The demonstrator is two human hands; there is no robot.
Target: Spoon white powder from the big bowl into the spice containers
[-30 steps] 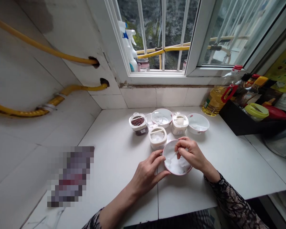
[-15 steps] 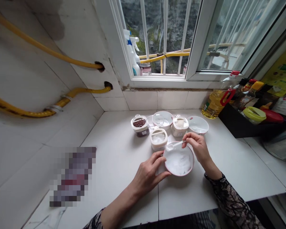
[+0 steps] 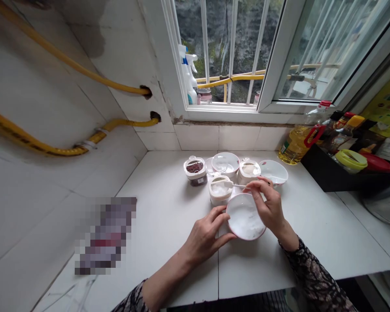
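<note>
My left hand [image 3: 208,232] grips the near-left rim of a small white bowl [image 3: 246,216] with white grains in it, thumb and fingers on the edge. Between the fingertips of my right hand [image 3: 268,208] is a small white spoon [image 3: 235,185]. Its bowl end lies over the opening of a square seasoning jar [image 3: 219,197] of white grains, just behind the bowl. Farther back, a jar with dark red-brown bits [image 3: 195,173] stands at the left, and a jar of pale powder [image 3: 247,173] is behind my right hand.
Two more white bowls stand behind, one between the jars [image 3: 229,161] and one at the right [image 3: 276,171]. An oil bottle [image 3: 295,141] and a dark rack of condiments [image 3: 321,171] are at the back right. A pixelated patch [image 3: 107,236] covers something at the left.
My right hand has carried the spoon from above the bowl up and left to the white-grain jar. My left hand keeps its hold. The view has shifted slightly.
</note>
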